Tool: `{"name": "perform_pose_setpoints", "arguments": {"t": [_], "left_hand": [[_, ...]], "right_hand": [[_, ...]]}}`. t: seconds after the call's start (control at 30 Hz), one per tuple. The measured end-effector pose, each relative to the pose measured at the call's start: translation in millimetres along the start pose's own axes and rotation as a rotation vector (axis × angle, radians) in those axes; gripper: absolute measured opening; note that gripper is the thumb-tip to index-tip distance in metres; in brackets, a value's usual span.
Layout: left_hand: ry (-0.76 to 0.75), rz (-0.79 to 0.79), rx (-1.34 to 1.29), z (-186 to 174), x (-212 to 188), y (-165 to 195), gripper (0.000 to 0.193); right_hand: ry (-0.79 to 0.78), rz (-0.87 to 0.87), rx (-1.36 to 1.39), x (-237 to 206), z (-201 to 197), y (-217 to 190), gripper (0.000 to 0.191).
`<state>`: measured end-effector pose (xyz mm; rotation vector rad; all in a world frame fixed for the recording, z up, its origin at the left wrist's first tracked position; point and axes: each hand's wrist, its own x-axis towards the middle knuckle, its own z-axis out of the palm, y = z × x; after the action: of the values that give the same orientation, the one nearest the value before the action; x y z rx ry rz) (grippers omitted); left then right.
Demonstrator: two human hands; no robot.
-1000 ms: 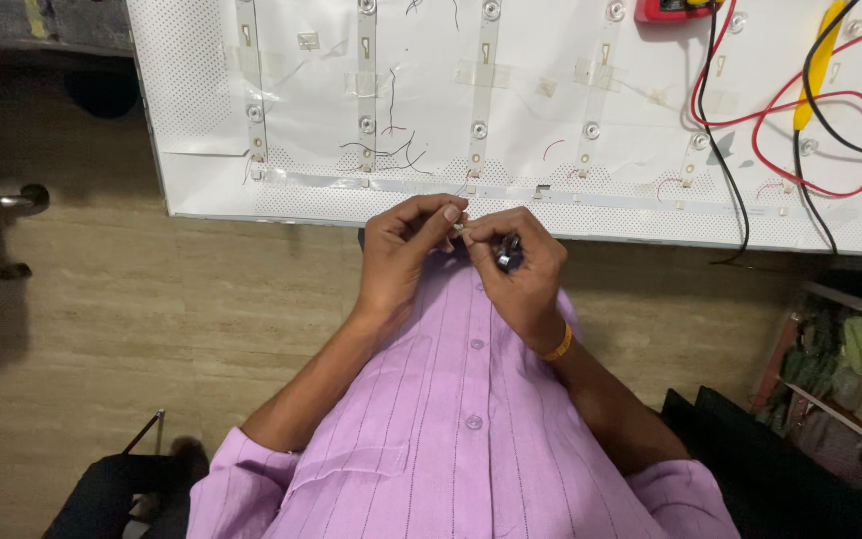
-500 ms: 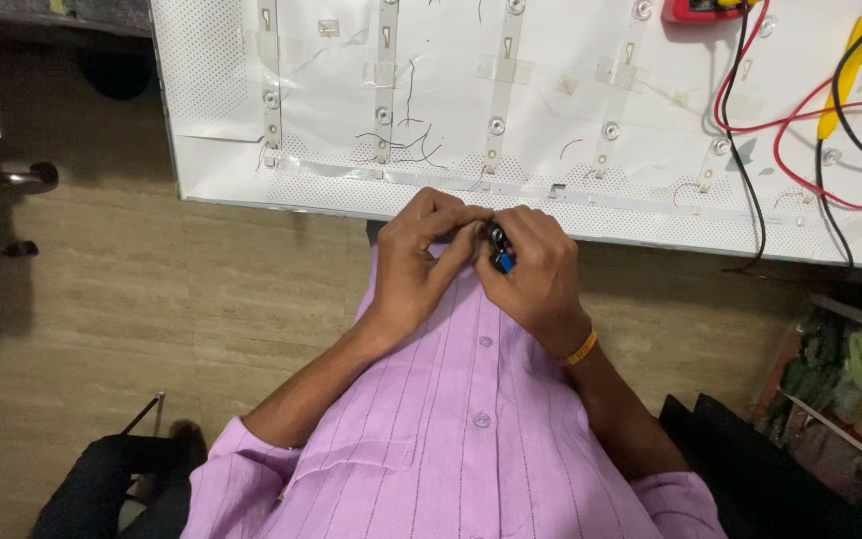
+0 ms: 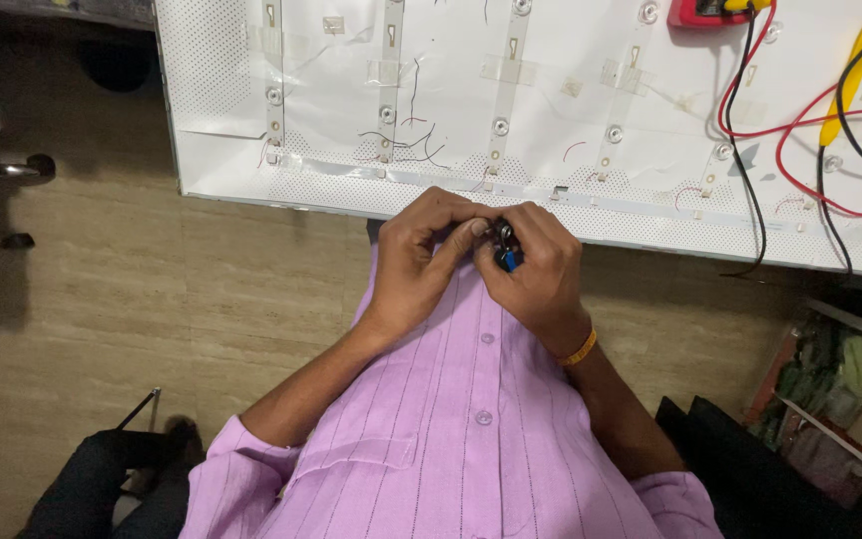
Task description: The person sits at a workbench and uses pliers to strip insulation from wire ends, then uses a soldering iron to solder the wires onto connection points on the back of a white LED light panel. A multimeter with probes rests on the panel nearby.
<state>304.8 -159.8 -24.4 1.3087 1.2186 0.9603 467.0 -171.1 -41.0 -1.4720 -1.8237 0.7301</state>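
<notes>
My left hand [image 3: 421, 255] and my right hand [image 3: 536, 269] are pressed together in front of my chest, just below the near edge of a white backlight panel [image 3: 231, 120]. Between the fingertips sits a small tool with a blue handle and a dark metal tip [image 3: 506, 250]. My right hand grips it, with an orange band on that wrist. My left hand's fingers close around the tip end; what they pinch there is hidden. Strips with round lenses [image 3: 501, 128] run across the panel.
A red meter [image 3: 705, 12] lies at the panel's top right, with red, black and yellow leads [image 3: 830, 120] looping over the panel. A shelf with cloths [image 3: 850, 389] stands at the lower right. A chair base [image 3: 7, 175] is on the left, on a beige floor.
The view has shifted slightly, so the panel sits lower and more to the right. My hands stay joined on the small tool, fingers working a little closer together.
</notes>
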Motion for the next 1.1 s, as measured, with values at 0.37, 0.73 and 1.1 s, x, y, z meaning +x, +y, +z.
{"name": "perform_pose_setpoints", "arguments": {"t": [0.37, 0.73, 1.1], "left_hand": [[-0.005, -0.004, 0.035, -1, 1, 1, 0.018], [0.003, 0.015, 0.020, -2, -2, -2, 0.018], [0.020, -0.120, -0.052, -13, -18, -26, 0.010]], "right_hand": [[-0.024, 0.037, -0.001, -2, 2, 3, 0.016], [-0.069, 0.068, 0.083, -3, 3, 4, 0.015], [-0.181, -0.029, 0.012, -2, 7, -2, 0.016]]}}
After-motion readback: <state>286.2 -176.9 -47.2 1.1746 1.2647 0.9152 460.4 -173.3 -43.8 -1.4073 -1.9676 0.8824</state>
